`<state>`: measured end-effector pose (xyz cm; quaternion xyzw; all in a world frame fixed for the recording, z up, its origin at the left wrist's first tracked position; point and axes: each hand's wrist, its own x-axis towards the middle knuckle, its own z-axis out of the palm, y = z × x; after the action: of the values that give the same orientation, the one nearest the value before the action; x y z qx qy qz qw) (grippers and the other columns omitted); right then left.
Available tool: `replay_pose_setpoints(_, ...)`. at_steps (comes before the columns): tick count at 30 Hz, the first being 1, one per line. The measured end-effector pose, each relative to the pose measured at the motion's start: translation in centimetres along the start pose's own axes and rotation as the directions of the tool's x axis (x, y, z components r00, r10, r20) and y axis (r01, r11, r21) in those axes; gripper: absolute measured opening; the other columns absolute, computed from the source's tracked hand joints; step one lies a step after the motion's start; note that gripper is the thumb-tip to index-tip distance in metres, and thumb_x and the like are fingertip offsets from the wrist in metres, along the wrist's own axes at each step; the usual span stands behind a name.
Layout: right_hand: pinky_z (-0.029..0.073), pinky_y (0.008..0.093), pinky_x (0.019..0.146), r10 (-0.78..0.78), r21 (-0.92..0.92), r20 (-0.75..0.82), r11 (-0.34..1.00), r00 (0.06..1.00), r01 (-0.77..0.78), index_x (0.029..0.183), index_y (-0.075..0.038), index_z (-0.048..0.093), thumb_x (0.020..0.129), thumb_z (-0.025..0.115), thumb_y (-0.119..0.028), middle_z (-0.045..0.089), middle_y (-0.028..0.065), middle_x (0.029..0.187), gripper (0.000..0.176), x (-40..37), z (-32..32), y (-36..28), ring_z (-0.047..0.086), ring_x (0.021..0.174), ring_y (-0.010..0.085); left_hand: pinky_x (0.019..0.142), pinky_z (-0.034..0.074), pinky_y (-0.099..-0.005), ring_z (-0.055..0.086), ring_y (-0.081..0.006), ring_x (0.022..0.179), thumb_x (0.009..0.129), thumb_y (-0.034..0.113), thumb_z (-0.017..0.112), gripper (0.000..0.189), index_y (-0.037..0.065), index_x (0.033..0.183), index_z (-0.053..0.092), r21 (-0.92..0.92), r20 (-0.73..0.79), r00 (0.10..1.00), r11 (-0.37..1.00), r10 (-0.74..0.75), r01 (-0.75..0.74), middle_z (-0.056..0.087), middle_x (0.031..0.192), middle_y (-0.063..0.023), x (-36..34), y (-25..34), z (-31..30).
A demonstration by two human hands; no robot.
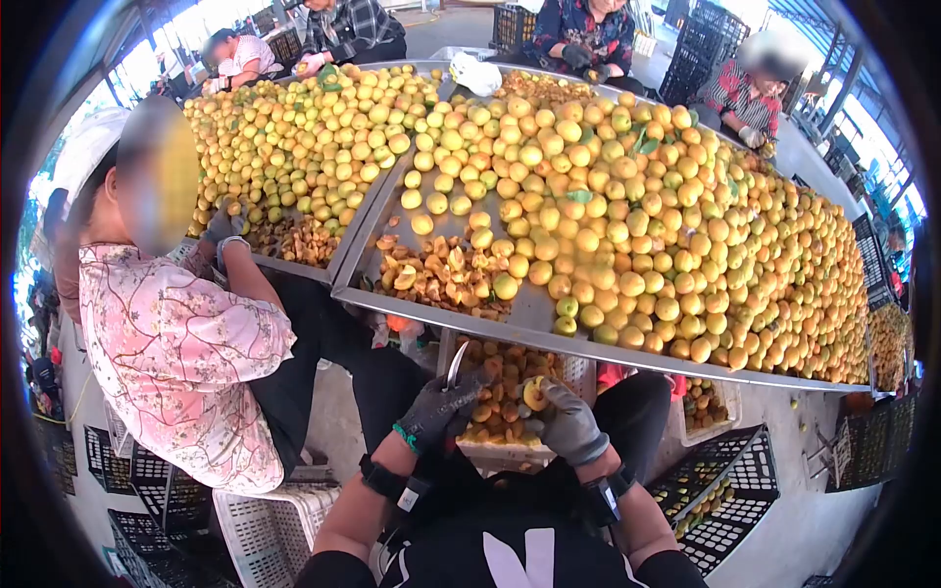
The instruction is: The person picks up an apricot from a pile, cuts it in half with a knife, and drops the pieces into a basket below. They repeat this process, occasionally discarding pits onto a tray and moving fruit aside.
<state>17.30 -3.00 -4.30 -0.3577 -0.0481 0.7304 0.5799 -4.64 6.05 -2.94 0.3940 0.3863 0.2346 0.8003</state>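
Note:
My left hand [439, 410], in a dark glove, grips a small curved knife [457, 363] with its blade pointing up. Between the fingers of my right hand [575, 429], in a grey glove, is an apricot [534, 394] whose cut face shows orange flesh. Both hands are over a crate of cut apricots [510, 365] below the table edge. Just beyond them, a heap of cut pieces [441, 272] lies on the metal table [627, 351], beside a large pile of whole apricots [627, 225].
A metal divider [371, 218] splits the table. At my left sits a person in a pink floral shirt [176, 363]; several others work along the far side. A white crate [270, 529] and black crates [716, 495] stand on the floor. A white bag [475, 73] lies at the back.

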Motion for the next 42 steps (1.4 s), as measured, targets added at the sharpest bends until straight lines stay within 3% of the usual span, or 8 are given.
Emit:
replay_pose_setpoints(15, 0.05, 0.0446, 0.095, -0.004, -0.051, 0.239, 0.999, 0.971, 0.017, 0.122, -0.012, 0.052, 0.098, 0.044, -0.018, 0.058, 0.0089, 0.117, 0.026, 16.8, 6.2, -5.7, 0.056, 0.112, 0.0333, 0.041, 0.033, -0.0199, 0.043, -0.0047, 0.048, 0.091, 0.014, 0.061, 0.029, 0.003, 0.117, 0.059, -0.376, 0.054, 0.997, 0.926, 0.049, -0.025, 0.048, 0.066, 0.0049, -0.8, -0.2, -3.0)
replay_pose_setpoints(17, 0.051, 0.0439, 0.094, -0.23, -0.652, 0.754, -0.153, 0.615, 0.742, 0.125, -0.015, 0.051, 0.097, 0.046, -0.017, 0.058, 0.009, 0.117, 0.029, 18.0, 4.1, -5.7, 0.057, 0.112, 0.0329, 0.041, 0.033, -0.0198, 0.042, -0.0045, 0.048, 0.09, 0.013, 0.061, 0.029, 0.003, 0.117, 0.059, -0.365, 0.05, 0.998, 0.931, 0.034, -0.014, 0.048, 0.065, 0.0049, -1.2, 0.2, -3.0)
replay_pose_setpoints(18, 0.052, 0.0401, 0.091, -0.282, -0.78, 0.625, -0.24, 0.728, 0.578, 0.126, -0.011, 0.05, 0.095, 0.05, -0.015, 0.058, 0.0085, 0.116, 0.031, 16.5, 5.6, -5.8, 0.058, 0.111, 0.0278, 0.041, 0.033, -0.0196, 0.043, -0.0043, 0.048, 0.09, 0.014, 0.061, 0.028, 0.003, 0.116, 0.06, -0.346, 0.047, 0.999, 0.938, 0.023, -0.005, 0.049, 0.065, 0.0048, -1.4, 0.5, -3.0)
replay_pose_setpoints(19, 0.052, 0.0401, 0.091, -0.279, -0.783, 0.622, -0.243, 0.732, 0.573, 0.126, -0.011, 0.05, 0.095, 0.05, -0.015, 0.058, 0.0085, 0.116, 0.031, 15.5, 6.8, -5.9, 0.058, 0.111, 0.0278, 0.042, 0.033, -0.0194, 0.043, -0.004, 0.048, 0.09, 0.014, 0.062, 0.027, 0.003, 0.116, 0.06, -0.325, 0.046, 0.999, 0.946, 0.009, 0.007, 0.049, 0.065, 0.0047, -1.4, 0.6, -3.0)
replay_pose_setpoints(21, 0.053, 0.0353, 0.087, -0.083, -0.15, 0.125, 0.983, 0.989, 0.101, 0.126, -0.007, 0.05, 0.092, 0.056, -0.01, 0.06, 0.0078, 0.112, 0.034, 13.6, 8.8, -6.2, 0.059, 0.106, 0.0218, 0.042, 0.033, -0.0192, 0.044, -0.004, 0.048, 0.09, 0.013, 0.062, 0.028, 0.003, 0.116, 0.061, -0.348, 0.046, 0.999, 0.938, 0.016, 0.001, 0.05, 0.065, 0.0046, -1.1, 0.2, -3.3)
replay_pose_setpoints(31, 0.047, 0.0238, 0.08, -0.343, -0.673, 0.225, 0.622, 0.912, 0.4, 0.107, -0.006, 0.059, 0.09, 0.062, -0.001, 0.059, 0.0007, 0.104, 0.019, 4.3, 6.5, -1.2, 0.056, 0.096, 0.0103, 0.051, 0.042, -0.0223, 0.053, -0.0081, 0.06, 0.088, 0.007, 0.064, 0.035, 0.006, 0.122, 0.055, -0.049, -0.049, 0.998, 0.998, 0.038, -0.04, 0.056, 0.076, -0.0014, -1.0, 0.3, -1.8)
replay_pose_setpoints(33, 0.047, 0.0237, 0.082, -0.15, -0.347, 0.103, 0.921, 0.983, 0.177, 0.105, -0.007, 0.059, 0.09, 0.061, 0.001, 0.059, -0.0002, 0.105, 0.017, 3.0, 4.0, 0.2, 0.055, 0.098, 0.0094, 0.061, 0.046, -0.025, 0.057, -0.0114, 0.072, 0.088, 0.006, 0.064, 0.039, 0.006, 0.125, 0.053, 0.109, -0.056, 0.98, 0.977, 0.192, -0.185, 0.059, 0.088, -0.0043, -0.7, -0.4, -0.7)
replay_pose_setpoints(42, 0.048, 0.0273, 0.08, -0.666, -0.858, 0.334, 0.078, 0.667, 0.508, 0.092, -0.008, 0.058, 0.071, 0.072, 0.007, 0.059, 0.006, 0.096, 0.03, -2.4, 3.1, 0.4, 0.06, 0.091, 0.0197, 0.088, 0.05, -0.0379, 0.063, -0.0299, 0.107, 0.091, 0.018, 0.063, 0.034, 0.001, 0.12, 0.057, 0.648, 0.153, 0.946, 0.694, 0.285, -0.314, 0.063, 0.113, -0.0189, -2.2, -0.2, 3.8)
